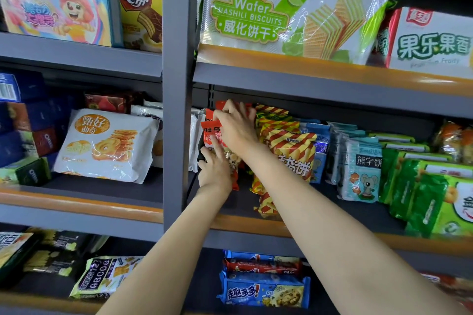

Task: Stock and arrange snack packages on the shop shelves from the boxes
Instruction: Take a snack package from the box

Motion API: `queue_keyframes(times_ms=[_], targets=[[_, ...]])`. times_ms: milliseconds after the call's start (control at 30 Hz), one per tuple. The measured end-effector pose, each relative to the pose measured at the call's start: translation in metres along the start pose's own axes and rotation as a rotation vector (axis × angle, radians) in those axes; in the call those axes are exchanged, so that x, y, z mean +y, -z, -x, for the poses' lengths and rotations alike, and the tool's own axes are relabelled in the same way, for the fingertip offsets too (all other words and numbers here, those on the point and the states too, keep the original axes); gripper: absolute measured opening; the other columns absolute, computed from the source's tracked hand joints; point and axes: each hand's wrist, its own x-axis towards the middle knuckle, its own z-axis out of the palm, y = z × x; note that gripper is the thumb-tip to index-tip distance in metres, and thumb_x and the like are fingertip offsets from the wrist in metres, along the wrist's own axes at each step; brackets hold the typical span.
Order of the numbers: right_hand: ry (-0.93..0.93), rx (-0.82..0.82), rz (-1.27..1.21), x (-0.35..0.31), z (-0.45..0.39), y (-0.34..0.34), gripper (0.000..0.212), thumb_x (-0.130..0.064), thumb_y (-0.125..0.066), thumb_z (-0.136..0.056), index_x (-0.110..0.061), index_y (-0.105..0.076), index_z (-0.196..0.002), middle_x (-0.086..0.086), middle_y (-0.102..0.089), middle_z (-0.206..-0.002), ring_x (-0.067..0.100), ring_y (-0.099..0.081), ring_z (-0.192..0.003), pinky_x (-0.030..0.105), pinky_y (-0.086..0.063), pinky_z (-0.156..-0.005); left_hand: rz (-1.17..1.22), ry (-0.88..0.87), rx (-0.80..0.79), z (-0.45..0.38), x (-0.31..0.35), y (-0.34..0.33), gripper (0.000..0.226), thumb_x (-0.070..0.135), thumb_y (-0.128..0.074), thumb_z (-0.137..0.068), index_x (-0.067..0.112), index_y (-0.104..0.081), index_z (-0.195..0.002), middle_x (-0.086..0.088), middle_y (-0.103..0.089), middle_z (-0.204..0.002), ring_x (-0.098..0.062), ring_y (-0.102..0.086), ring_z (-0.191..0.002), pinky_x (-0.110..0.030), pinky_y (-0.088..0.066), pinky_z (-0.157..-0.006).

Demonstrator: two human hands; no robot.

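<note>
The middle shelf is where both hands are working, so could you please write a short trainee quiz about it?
1. True or false: both hands are on the red snack bags.
2. What stands directly right of those? A) striped yellow-red bags B) Oreo boxes C) wafer pack
3. Which hand is higher on the bags?

Key: 1 true; 2 A; 3 the right hand, above the left hand.
</note>
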Motion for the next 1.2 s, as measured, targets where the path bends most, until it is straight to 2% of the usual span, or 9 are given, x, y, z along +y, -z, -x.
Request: queue_keyframes(times_ms=[100,200,400,533,667,800,900,1033,1200], targets=[[0.056,0.131,0.12,0.006,0.012,-0.01,0.035,-0.014,-0.047,-0.094,-0.013,-0.05,-0.129,0.01,-0.045,-0.13,0.031,-0.037,-0.124,0.046,-0.024,-0.105,0.028,-0.009,-0.008,0.0,0.0,0.001,0.096,0.027,-0.057,-0.092,0.005,0.021,-0.145,-0.024,-0.008,-0.15,-0.036,-0.039,-0.127,-0.034,-0.033,-0.104],[-0.06,0.039,0.078,0.009,0.012,-0.014,0.041,-0.019,-0.047,-0.095,-0.013,-0.042,-0.135,0.008,-0.042,-0.139,0.032,-0.034,-0.13,0.047,-0.022,-0.109,-0.003,-0.048,0.052,0.0,-0.002,-0.001,0.093,0.025,-0.055,-0.093,0.009,0.02,-0.146,-0.022,-0.013,-0.148,-0.035,-0.042,-0.123,-0.034,-0.037,-0.1],[-0.237,0.106,-0.074,0.004,-0.006,-0.01,0.029,-0.004,-0.054,-0.091,-0.01,-0.053,-0.119,0.006,-0.06,-0.122,0.025,-0.056,-0.115,0.039,-0.031,-0.103,-0.01,-0.094,0.032,0.004,0.004,-0.004,0.082,0.007,-0.044,-0.095,0.02,0.018,-0.147,-0.02,0.007,-0.155,-0.036,-0.048,-0.118,-0.036,-0.046,-0.089],[-0.14,0.068,-0.059,0.005,-0.008,-0.011,0.043,-0.003,-0.054,-0.089,-0.01,-0.045,-0.131,0.006,-0.051,-0.135,0.024,-0.044,-0.129,0.04,-0.018,-0.113,0.034,-0.089,0.024,-0.005,0.004,-0.009,0.094,0.018,-0.058,-0.091,0.026,0.018,-0.147,-0.014,0.012,-0.156,-0.028,-0.061,-0.098,-0.03,-0.043,-0.069],[-0.117,0.151,-0.057,-0.001,0.018,-0.007,0.059,-0.002,-0.047,-0.094,-0.009,-0.022,-0.147,0.014,-0.014,-0.155,0.033,-0.014,-0.142,0.039,-0.013,-0.116,0.089,-0.077,-0.017,-0.015,-0.005,-0.004,0.094,0.022,-0.058,-0.09,0.028,0.017,-0.147,-0.009,0.015,-0.156,-0.035,-0.05,-0.118,-0.035,-0.045,-0.083],[-0.179,-0.061,-0.05,-0.005,0.059,-0.024,0.07,-0.001,-0.05,-0.093,-0.005,-0.008,-0.149,0.016,0.002,-0.157,0.033,-0.002,-0.144,0.04,-0.014,-0.117,0.069,-0.107,0.0,-0.014,-0.01,0.001,0.08,0.016,-0.042,-0.097,0.014,0.023,-0.145,-0.009,0.018,-0.156,-0.03,-0.004,-0.145,-0.037,-0.023,-0.112],[-0.186,-0.168,-0.013,0.003,0.066,-0.039,0.076,0.006,-0.054,-0.088,0.002,-0.006,-0.147,0.022,0.005,-0.155,0.037,0.003,-0.144,0.042,-0.009,-0.119,0.203,-0.003,-0.041,-0.016,-0.014,0.0,0.084,0.012,-0.046,-0.095,0.013,0.021,-0.146,-0.01,0.002,-0.158,-0.034,-0.02,-0.141,-0.038,-0.025,-0.11],[-0.159,-0.156,-0.015,0.006,0.063,-0.048,0.073,0.004,-0.053,-0.09,0.002,-0.008,-0.147,0.022,0.007,-0.155,0.039,0.007,-0.144,0.042,-0.004,-0.119,0.326,0.008,-0.14,-0.022,-0.018,-0.004,0.098,0.008,-0.057,-0.087,0.017,0.021,-0.146,-0.013,-0.03,-0.149,-0.033,-0.033,-0.134,-0.04,-0.029,-0.109],[-0.105,-0.16,-0.057,0.004,0.051,-0.05,0.066,0.003,-0.046,-0.094,-0.004,-0.01,-0.149,0.014,0.011,-0.157,0.036,0.011,-0.144,0.044,-0.012,-0.118,0.387,0.049,-0.067,-0.023,-0.02,-0.007,0.089,0.01,-0.052,-0.091,0.02,0.016,-0.148,-0.01,-0.026,-0.151,-0.035,-0.035,-0.133,-0.042,-0.035,-0.103]])
